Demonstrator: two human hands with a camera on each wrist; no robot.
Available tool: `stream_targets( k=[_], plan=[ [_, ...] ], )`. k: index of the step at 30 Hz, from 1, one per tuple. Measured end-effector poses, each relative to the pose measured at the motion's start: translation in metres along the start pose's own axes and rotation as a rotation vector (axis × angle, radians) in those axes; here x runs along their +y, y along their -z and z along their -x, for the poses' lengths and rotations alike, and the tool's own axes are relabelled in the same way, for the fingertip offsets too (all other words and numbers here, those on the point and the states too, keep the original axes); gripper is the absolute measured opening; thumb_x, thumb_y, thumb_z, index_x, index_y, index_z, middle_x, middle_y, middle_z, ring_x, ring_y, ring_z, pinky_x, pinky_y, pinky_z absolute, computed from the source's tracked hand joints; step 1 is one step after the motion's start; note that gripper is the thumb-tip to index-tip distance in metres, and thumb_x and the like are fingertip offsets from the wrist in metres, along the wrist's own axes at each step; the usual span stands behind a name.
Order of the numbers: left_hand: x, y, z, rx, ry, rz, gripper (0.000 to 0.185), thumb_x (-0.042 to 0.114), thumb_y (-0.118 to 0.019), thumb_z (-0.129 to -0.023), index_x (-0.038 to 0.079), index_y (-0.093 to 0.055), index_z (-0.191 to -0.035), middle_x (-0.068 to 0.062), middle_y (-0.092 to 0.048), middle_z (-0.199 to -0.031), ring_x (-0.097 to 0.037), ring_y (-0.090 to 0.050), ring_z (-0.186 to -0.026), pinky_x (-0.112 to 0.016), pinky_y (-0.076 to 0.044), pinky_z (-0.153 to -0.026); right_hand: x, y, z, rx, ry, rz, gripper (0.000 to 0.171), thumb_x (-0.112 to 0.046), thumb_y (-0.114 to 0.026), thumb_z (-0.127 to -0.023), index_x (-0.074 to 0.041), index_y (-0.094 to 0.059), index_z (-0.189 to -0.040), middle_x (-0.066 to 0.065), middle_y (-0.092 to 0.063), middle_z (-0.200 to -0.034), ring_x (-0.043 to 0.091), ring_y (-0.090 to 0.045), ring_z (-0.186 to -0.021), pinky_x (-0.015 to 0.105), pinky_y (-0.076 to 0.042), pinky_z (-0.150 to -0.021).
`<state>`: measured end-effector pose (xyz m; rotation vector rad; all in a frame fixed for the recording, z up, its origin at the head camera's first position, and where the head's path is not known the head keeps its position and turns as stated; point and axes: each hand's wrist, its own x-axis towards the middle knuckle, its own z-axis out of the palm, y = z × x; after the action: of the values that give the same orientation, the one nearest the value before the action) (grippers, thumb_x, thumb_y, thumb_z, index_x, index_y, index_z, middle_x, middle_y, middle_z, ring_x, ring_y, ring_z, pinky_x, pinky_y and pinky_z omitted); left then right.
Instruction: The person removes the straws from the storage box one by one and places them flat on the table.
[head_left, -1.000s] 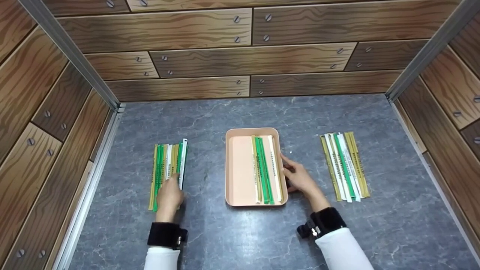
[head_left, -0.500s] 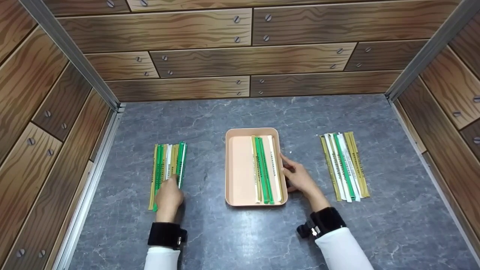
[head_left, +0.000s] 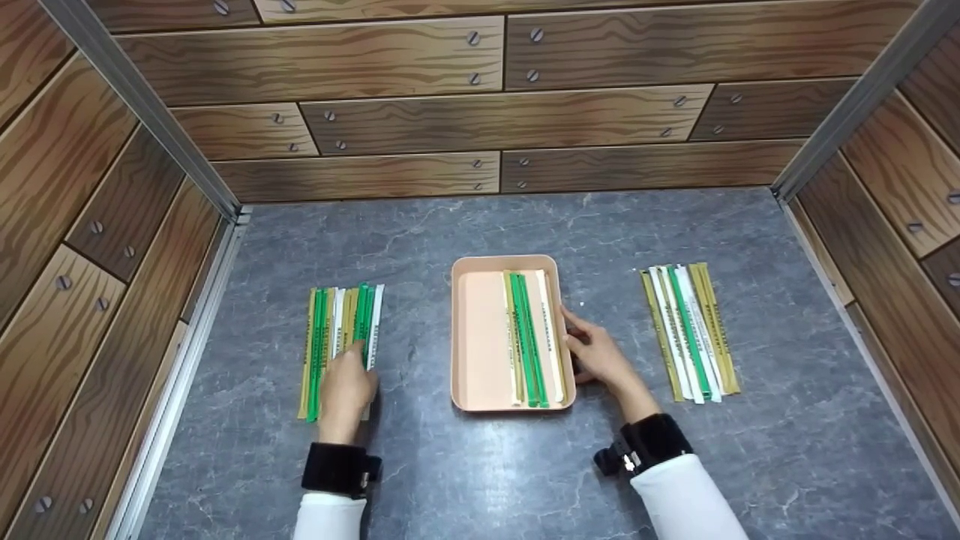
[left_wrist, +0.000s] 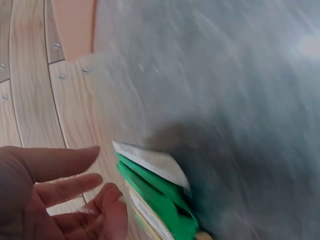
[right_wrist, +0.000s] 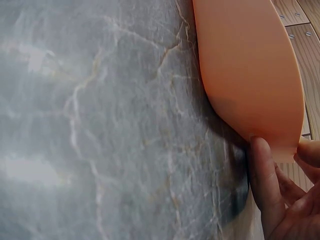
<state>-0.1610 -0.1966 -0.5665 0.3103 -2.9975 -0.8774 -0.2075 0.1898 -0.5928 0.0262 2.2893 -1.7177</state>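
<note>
Peach tray [head_left: 472, 337]: 4 sticks; right hand [head_left: 596, 354] fingers press its wall; left hand [head_left: 346, 386] relaxed on left bundle [head_left: 341, 330].

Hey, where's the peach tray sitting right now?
In the head view the peach tray sits mid-table between the two piles of wrapped sticks, with the right hand against its right side.

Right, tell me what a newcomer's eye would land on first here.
The peach tray in the middle of the grey table, with green, white and tan wrapped sticks along its right side. The right hand rests against that side. The left hand touches the left pile of sticks; a matching pile lies far right.
</note>
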Motion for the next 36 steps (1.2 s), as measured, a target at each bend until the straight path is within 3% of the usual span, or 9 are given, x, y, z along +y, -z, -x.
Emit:
stream_targets(
  k=[4, 10, 13, 19, 26, 31, 36],
  plan=[
    [0.016, -0.009, 0.0, 0.022, -0.123, 0.084, 0.044, 0.0, -0.067, -0.084, -0.008, -0.059, -0.126, -0.029, -0.062, -0.115, -0.044, -0.06, -0.104, -0.054, -0.049, -0.088, 0.0, 0.0, 0.0, 0.011, 0.009, -0.003, 0.055, -0.004, -0.053, -0.1, -0.015, -0.038, -0.152, 0.029, -0.057, -0.122, 0.032, -0.064, -0.086, 0.046, -0.057, -0.05],
    [0.048, -0.03, -0.005, -0.054, -0.249, 0.196, 0.041, 0.002, -0.064, -0.09, -0.009, -0.057, -0.129, -0.025, -0.066, -0.109, -0.037, -0.064, -0.098, -0.049, -0.051, -0.088, 0.001, 0.0, 0.0, 0.013, 0.02, 0.007, 0.054, -0.004, -0.052, -0.1, -0.013, -0.038, -0.151, 0.03, -0.057, -0.121, 0.034, -0.064, -0.088, 0.046, -0.057, -0.05],
    [0.06, -0.042, -0.009, -0.109, -0.278, 0.263, 0.042, 0.004, -0.06, -0.094, -0.01, -0.053, -0.133, -0.025, -0.066, -0.109, -0.036, -0.066, -0.097, -0.047, -0.052, -0.087, 0.001, 0.0, 0.0, 0.008, 0.01, 0.014, 0.054, -0.005, -0.051, -0.101, -0.014, -0.037, -0.152, 0.03, -0.056, -0.123, 0.034, -0.064, -0.09, 0.046, -0.057, -0.05],
    [0.077, -0.059, -0.016, -0.242, -0.161, 0.425, 0.05, 0.013, -0.052, -0.102, -0.008, -0.039, -0.145, -0.025, -0.062, -0.12, -0.037, -0.063, -0.106, -0.045, -0.053, -0.087, -0.001, -0.002, 0.0, 0.004, -0.022, 0.009, 0.055, -0.006, -0.051, -0.101, -0.017, -0.037, -0.153, 0.028, -0.055, -0.126, 0.033, -0.062, -0.095, 0.045, -0.057, -0.053],
    [0.079, -0.068, -0.023, -0.166, -0.122, 0.442, 0.049, 0.006, -0.054, -0.098, -0.008, -0.042, -0.144, -0.025, -0.064, -0.115, -0.035, -0.063, -0.106, -0.045, -0.05, -0.091, -0.001, -0.002, 0.0, 0.019, 0.007, 0.031, 0.054, -0.005, -0.051, -0.101, -0.015, -0.037, -0.152, 0.029, -0.056, -0.124, 0.033, -0.062, -0.095, 0.045, -0.058, -0.055],
    [0.078, -0.071, -0.027, -0.154, -0.129, 0.45, 0.047, -0.001, -0.055, -0.094, -0.001, -0.051, -0.141, -0.02, -0.067, -0.101, -0.032, -0.066, -0.096, -0.043, -0.053, -0.084, -0.002, -0.003, 0.001, 0.026, 0.003, 0.041, 0.055, -0.003, -0.05, -0.101, -0.014, -0.037, -0.152, 0.029, -0.056, -0.122, 0.033, -0.063, -0.092, 0.045, -0.058, -0.053],
    [0.081, -0.07, -0.029, -0.171, -0.102, 0.451, 0.05, -0.002, -0.053, -0.093, 0.004, -0.05, -0.143, -0.016, -0.066, -0.095, -0.026, -0.064, -0.083, -0.038, -0.053, -0.074, -0.008, -0.004, 0.001, 0.042, -0.033, 0.15, 0.056, -0.005, -0.05, -0.1, -0.018, -0.037, -0.153, 0.026, -0.058, -0.12, 0.028, -0.065, -0.077, 0.04, -0.055, -0.044]
  ],
)
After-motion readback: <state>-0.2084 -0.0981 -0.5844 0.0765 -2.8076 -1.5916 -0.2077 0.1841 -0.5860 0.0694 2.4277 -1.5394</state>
